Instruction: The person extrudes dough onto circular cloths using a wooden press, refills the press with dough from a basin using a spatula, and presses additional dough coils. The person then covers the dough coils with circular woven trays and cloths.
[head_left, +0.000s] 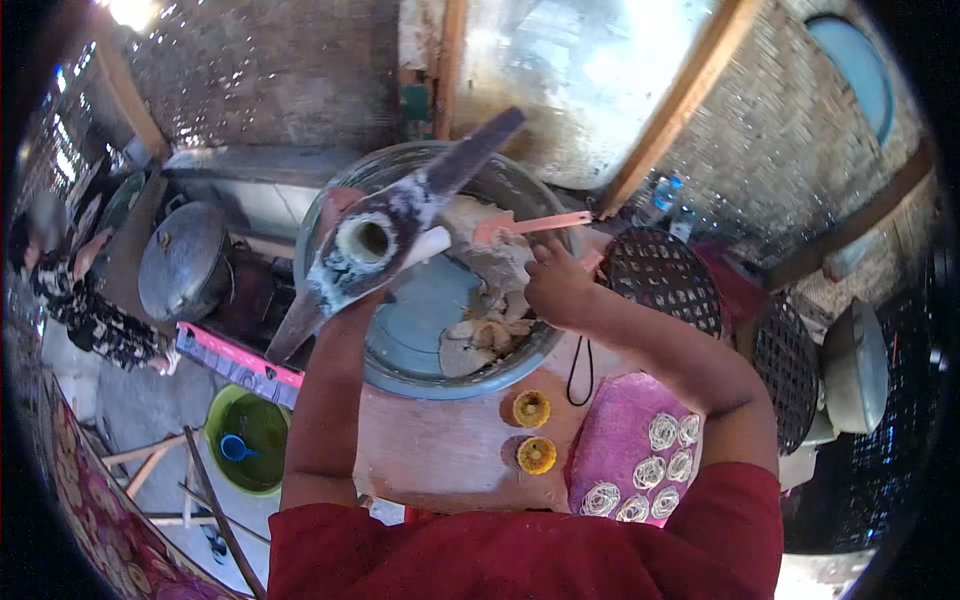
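Note:
My left hand [343,203] grips a dark wooden press [407,212], tilted over the basin. A round hole with a pale rim sits in its middle, smeared with white dough, and a white tube [428,246] sticks out from it. My right hand [558,284] is over the right side of the large blue-grey basin [455,385], its fingers curled beside the pale dough [482,342]; what they hold, if anything, is hidden. Just above that hand, a pink spatula [540,223] lies across the dough toward the rim.
Two yellow fluted molds [532,408] stand on the wooden table [430,450]. Coiled noodle-like rounds [650,472] lie on a purple mat [610,425]. Right are woven trays [665,280]; left are a lidded pot [185,262], a green tub [250,440] and another person [95,310].

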